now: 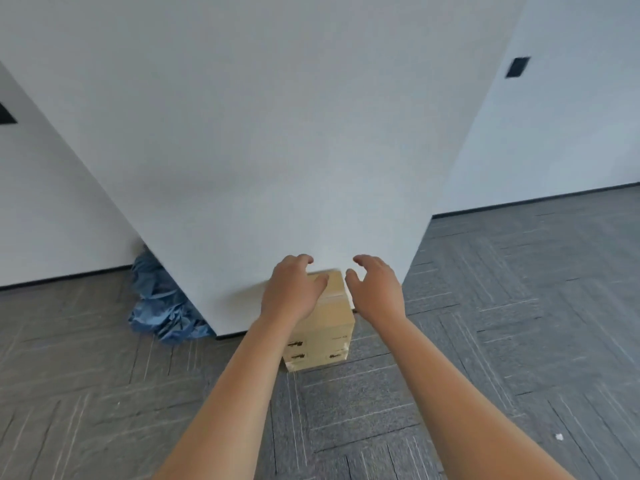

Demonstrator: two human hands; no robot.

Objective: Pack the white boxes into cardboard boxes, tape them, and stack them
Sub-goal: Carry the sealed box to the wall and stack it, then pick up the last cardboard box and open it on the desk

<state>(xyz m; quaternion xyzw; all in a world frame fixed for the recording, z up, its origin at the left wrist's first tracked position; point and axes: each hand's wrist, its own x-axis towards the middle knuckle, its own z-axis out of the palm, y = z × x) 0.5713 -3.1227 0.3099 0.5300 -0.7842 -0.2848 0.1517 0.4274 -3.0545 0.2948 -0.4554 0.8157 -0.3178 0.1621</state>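
A stack of taped cardboard boxes [323, 336] stands on the floor against a white pillar. Clear tape runs over the top box. My left hand [292, 292] hovers over the left part of the stack's top, fingers loosely bent, holding nothing. My right hand [375, 289] is just to the right of the top box, fingers spread and slightly curved, apart from the cardboard. No white boxes are in view.
The white pillar [277, 150] rises right behind the stack. A heap of blue cloth [162, 306] lies at the pillar's left foot. Grey patterned carpet [502, 323] covers the floor around. A small white scrap [559, 436] lies at the right.
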